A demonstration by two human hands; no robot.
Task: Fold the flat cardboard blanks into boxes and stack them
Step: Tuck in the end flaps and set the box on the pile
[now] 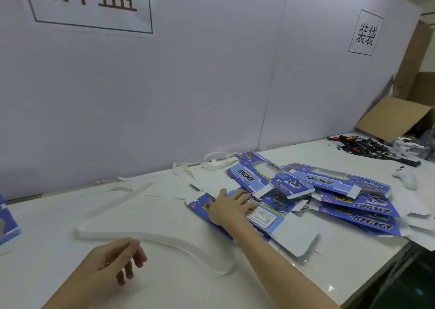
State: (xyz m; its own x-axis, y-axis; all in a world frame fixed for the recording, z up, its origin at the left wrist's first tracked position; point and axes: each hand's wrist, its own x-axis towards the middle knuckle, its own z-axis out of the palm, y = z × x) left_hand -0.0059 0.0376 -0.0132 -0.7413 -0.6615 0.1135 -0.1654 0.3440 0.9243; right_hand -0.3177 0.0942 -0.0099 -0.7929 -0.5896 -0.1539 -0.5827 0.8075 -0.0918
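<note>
There, right hand rests on flat blank.

The right hand lies flat on a blue cardboard blank. The heap of blanks spreads beyond its fingertips. The left hand hangs loosely curled, well apart.

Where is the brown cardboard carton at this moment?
The brown cardboard carton lies tipped on its side at the table's far right end, against the white wall panel, behind the dark small parts.
</note>
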